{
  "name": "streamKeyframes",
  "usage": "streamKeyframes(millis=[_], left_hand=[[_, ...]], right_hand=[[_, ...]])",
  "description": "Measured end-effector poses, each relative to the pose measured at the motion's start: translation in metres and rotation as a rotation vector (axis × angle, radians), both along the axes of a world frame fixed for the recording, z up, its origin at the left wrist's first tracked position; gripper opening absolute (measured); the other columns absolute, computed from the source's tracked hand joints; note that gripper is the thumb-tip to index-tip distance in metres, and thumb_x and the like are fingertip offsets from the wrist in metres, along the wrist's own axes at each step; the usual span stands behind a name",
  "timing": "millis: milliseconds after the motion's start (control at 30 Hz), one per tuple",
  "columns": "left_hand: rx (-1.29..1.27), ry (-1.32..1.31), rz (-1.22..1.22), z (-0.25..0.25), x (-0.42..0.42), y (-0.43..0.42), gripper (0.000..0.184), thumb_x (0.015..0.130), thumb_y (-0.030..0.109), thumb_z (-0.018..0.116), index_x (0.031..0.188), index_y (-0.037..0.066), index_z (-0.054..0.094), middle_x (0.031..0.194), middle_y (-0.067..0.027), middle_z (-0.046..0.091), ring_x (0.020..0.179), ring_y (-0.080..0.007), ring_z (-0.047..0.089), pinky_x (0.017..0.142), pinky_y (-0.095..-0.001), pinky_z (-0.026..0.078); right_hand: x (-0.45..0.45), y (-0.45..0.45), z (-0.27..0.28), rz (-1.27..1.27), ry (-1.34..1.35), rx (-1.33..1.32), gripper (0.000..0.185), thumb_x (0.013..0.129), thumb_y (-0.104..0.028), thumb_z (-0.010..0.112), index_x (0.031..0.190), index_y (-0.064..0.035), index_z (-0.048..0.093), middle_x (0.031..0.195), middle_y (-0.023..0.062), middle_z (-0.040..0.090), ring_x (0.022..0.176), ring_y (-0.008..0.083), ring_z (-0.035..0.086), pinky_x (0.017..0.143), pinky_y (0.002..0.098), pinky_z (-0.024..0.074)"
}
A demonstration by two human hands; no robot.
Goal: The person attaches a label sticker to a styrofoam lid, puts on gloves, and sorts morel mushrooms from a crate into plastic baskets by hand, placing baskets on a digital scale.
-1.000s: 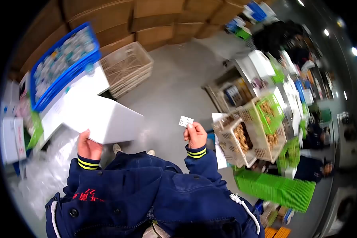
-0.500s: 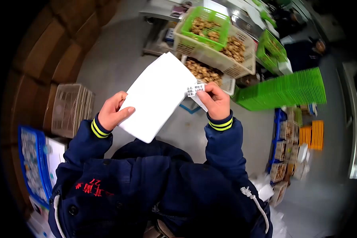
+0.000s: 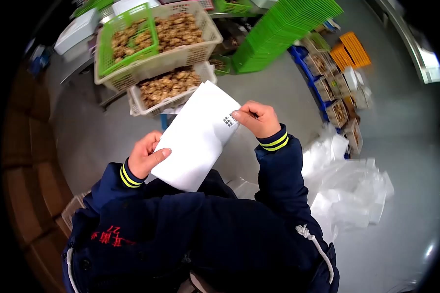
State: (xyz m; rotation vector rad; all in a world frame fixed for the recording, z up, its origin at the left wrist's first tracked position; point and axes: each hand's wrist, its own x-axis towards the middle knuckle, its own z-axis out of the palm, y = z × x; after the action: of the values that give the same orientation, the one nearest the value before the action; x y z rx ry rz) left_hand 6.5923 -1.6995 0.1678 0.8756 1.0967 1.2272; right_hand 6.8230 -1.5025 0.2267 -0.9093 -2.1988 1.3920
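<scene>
A flat white sheet point(image 3: 195, 141), perhaps several layers thick, is tilted in front of my body. My left hand point(image 3: 149, 155) grips its left edge, with the thumb on top and the fingers underneath. At the upper right edge, my right hand point(image 3: 257, 119) pinches a small white label point(image 3: 228, 119) with black print. The label is against the sheet, and my thumb and fingers cover part of it. From this view I cannot tell whether it is stuck down.
Ahead, a cream crate point(image 3: 181, 58) holds knobbly brown produce and a green basket point(image 3: 127, 41). Below it is another filled crate point(image 3: 203, 73). Stacked green baskets point(image 3: 278, 34) stand to the right, near clear plastic sheeting point(image 3: 352, 195). Cardboard boxes point(image 3: 32, 180) line the left.
The view has swung right, so the crates now appear further left. The label, held out past the sheet's edge before, now lies over its corner. Both hands keep their hold.
</scene>
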Motion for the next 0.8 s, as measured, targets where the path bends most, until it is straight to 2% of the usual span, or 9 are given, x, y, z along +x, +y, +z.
streamKeyframes(millis=[33, 100, 267, 400, 567, 633, 700, 767, 800], left_hand=[[0.005, -0.001, -0.045, -0.001, 0.009, 0.014, 0.018, 0.082, 0.013, 0.056, 0.092, 0.002, 0.044, 0.072, 0.0034, 0.049, 0.065, -0.0015, 0.043, 0.059, -0.0172, 0.035], [0.040, -0.084, -0.064, -0.003, 0.034, 0.043, 0.013, 0.083, 0.008, 0.054, 0.089, 0.003, 0.044, 0.067, 0.0047, 0.047, 0.056, -0.0001, 0.037, 0.051, -0.0166, 0.029], [-0.005, -0.142, -0.193, 0.001, 0.086, 0.114, 0.015, 0.083, 0.008, 0.055, 0.091, 0.002, 0.044, 0.069, 0.0024, 0.050, 0.060, -0.0013, 0.043, 0.054, -0.0167, 0.033], [-0.018, -0.058, -0.323, -0.009, 0.133, 0.181, 0.017, 0.082, 0.009, 0.055, 0.091, 0.001, 0.044, 0.071, 0.0004, 0.053, 0.063, -0.0025, 0.047, 0.057, -0.0173, 0.036], [-0.018, 0.004, -0.380, -0.003, 0.198, 0.255, 0.018, 0.082, 0.011, 0.056, 0.092, 0.001, 0.044, 0.069, 0.0029, 0.049, 0.060, -0.0016, 0.042, 0.055, -0.0168, 0.033], [-0.025, 0.025, -0.408, -0.002, 0.212, 0.277, 0.018, 0.082, 0.011, 0.056, 0.092, 0.001, 0.044, 0.069, 0.0029, 0.049, 0.061, -0.0012, 0.042, 0.056, -0.0167, 0.034], [-0.020, 0.003, -0.389, 0.003, 0.225, 0.296, 0.019, 0.082, 0.011, 0.056, 0.092, 0.001, 0.044, 0.070, 0.0025, 0.050, 0.062, -0.0009, 0.042, 0.056, -0.0166, 0.034], [-0.037, 0.000, -0.385, 0.002, 0.231, 0.312, 0.019, 0.082, 0.011, 0.057, 0.093, 0.002, 0.044, 0.071, 0.0019, 0.050, 0.062, -0.0011, 0.043, 0.057, -0.0163, 0.035], [-0.024, -0.004, -0.377, -0.001, 0.232, 0.320, 0.020, 0.082, 0.011, 0.057, 0.093, 0.001, 0.043, 0.072, 0.0014, 0.051, 0.063, -0.0015, 0.044, 0.057, -0.0165, 0.035]], right_hand=[[0.015, 0.005, 0.001, -0.045, -0.001, 0.005, 0.019, 0.077, -0.016, 0.065, 0.071, 0.0000, 0.058, 0.055, -0.0045, 0.043, 0.052, 0.0030, 0.036, 0.047, 0.0199, 0.0292], [0.047, 0.015, 0.003, -0.094, -0.031, -0.009, 0.020, 0.077, -0.018, 0.065, 0.071, 0.0003, 0.059, 0.055, -0.0049, 0.044, 0.052, 0.0030, 0.036, 0.046, 0.0204, 0.0291], [0.119, 0.053, 0.000, -0.268, 0.008, -0.021, 0.016, 0.077, -0.013, 0.064, 0.071, 0.0000, 0.058, 0.059, -0.0026, 0.049, 0.055, 0.0045, 0.041, 0.051, 0.0197, 0.0331], [0.185, 0.090, -0.006, -0.358, 0.066, -0.120, 0.015, 0.076, -0.013, 0.065, 0.071, -0.0002, 0.059, 0.060, -0.0026, 0.050, 0.056, 0.0046, 0.042, 0.051, 0.0194, 0.0336], [0.257, 0.145, -0.020, -0.414, 0.071, -0.004, 0.023, 0.074, -0.018, 0.069, 0.071, 0.0020, 0.058, 0.054, -0.0006, 0.050, 0.049, 0.0039, 0.041, 0.045, 0.0197, 0.0349], [0.272, 0.163, -0.017, -0.440, 0.017, 0.111, 0.024, 0.072, -0.018, 0.070, 0.069, 0.0022, 0.056, 0.053, 0.0006, 0.048, 0.048, 0.0044, 0.041, 0.043, 0.0207, 0.0343], [0.280, 0.183, -0.017, -0.476, 0.058, 0.083, 0.026, 0.070, -0.019, 0.072, 0.069, 0.0017, 0.056, 0.051, 0.0023, 0.047, 0.047, 0.0059, 0.041, 0.042, 0.0219, 0.0344], [0.284, 0.201, -0.019, -0.508, -0.036, 0.183, 0.027, 0.068, -0.020, 0.073, 0.067, 0.0010, 0.056, 0.050, 0.0035, 0.047, 0.045, 0.0081, 0.041, 0.042, 0.0224, 0.0351], [0.285, 0.211, -0.022, -0.523, -0.073, 0.194, 0.035, 0.063, -0.026, 0.076, 0.075, -0.0007, 0.055, 0.053, 0.0042, 0.046, 0.046, 0.0110, 0.042, 0.043, 0.0240, 0.0371]])
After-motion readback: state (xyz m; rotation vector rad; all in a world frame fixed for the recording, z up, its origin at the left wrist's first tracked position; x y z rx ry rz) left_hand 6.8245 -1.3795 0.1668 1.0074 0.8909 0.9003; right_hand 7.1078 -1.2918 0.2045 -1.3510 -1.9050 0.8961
